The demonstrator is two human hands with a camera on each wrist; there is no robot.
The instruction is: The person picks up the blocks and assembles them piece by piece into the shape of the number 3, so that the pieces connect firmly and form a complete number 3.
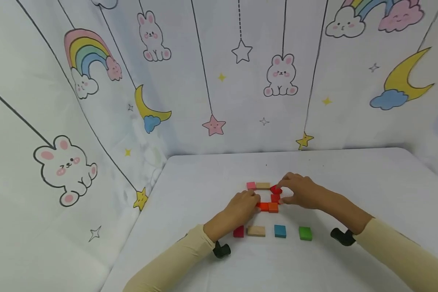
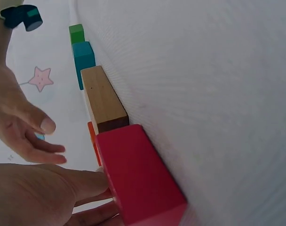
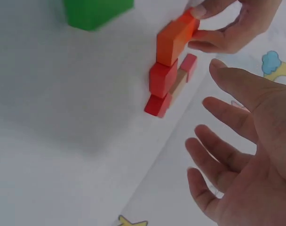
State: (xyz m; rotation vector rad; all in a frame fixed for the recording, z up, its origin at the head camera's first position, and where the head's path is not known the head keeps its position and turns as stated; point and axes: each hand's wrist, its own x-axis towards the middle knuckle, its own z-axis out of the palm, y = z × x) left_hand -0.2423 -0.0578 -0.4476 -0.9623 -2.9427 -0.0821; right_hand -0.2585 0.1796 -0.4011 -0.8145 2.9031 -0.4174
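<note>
My left hand pinches an orange block between thumb and finger, as the right wrist view shows. A second orange block sits end to end with it on the right. Behind that stand a red block and, at the corner, another red block. A plain wooden block and a pink block continue the line leftward along the back. My right hand hovers right beside the red blocks, fingers spread and apart, with nothing between them in the right wrist view.
A front row runs from a red block by my left wrist through a wooden block and a blue block to a green block. White cloth covers the table; a printed curtain hangs behind.
</note>
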